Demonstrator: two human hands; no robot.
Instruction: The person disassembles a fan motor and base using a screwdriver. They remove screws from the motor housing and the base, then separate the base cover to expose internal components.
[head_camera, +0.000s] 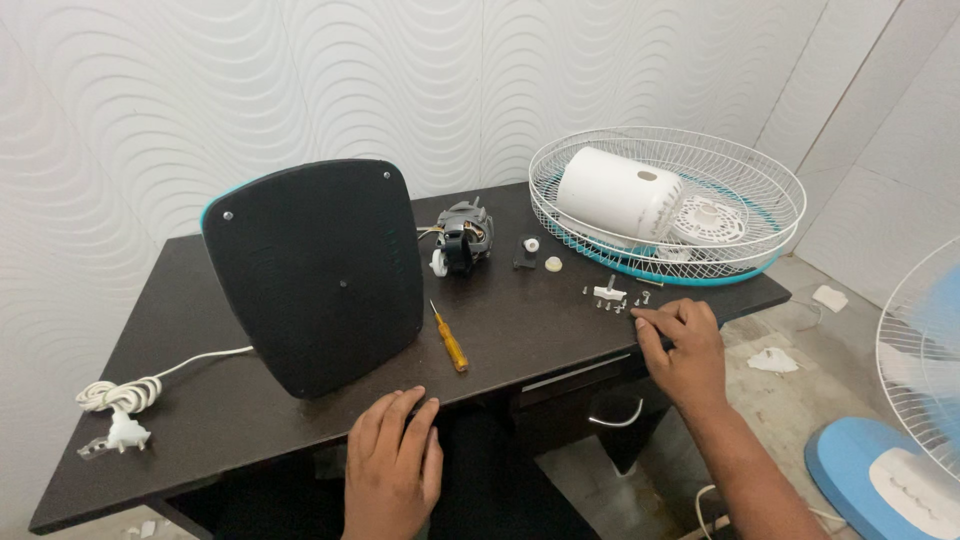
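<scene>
A black fan base (320, 270) with a teal rim stands tilted on its edge on the dark table (520, 320), underside facing me. My left hand (393, 460) rests flat at the table's front edge just below the base, holding nothing. My right hand (682, 345) is at the table's right front edge, fingertips pinched at the small screws and white part (612, 296) lying there. I cannot tell if a screw is between the fingers. A yellow-handled screwdriver (449, 338) lies between the hands.
A fan motor (462, 238) sits behind the base. White wire fan guards (668, 205) hold a white motor cover at the back right. A coiled white power cord with plug (120, 400) lies at the left. Another fan (905, 420) stands on the floor at right.
</scene>
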